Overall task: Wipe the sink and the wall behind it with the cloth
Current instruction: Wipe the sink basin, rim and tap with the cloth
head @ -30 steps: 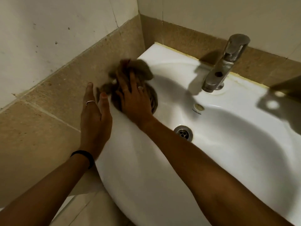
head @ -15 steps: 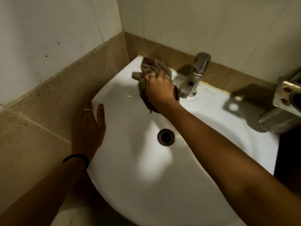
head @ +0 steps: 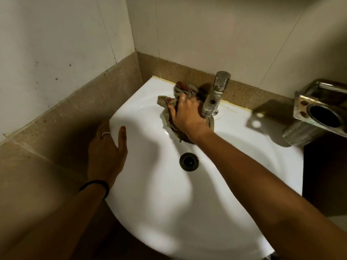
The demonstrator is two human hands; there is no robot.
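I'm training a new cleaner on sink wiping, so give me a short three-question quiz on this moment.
1. True or false: the right hand holds the cloth beside the tap.
2. Where does the left hand rest? A) on the tap B) on the sink rim C) on the drain
3. Fill in: the metal holder is on the ____ side of the sink.

Key: 1 true; 2 B; 3 right
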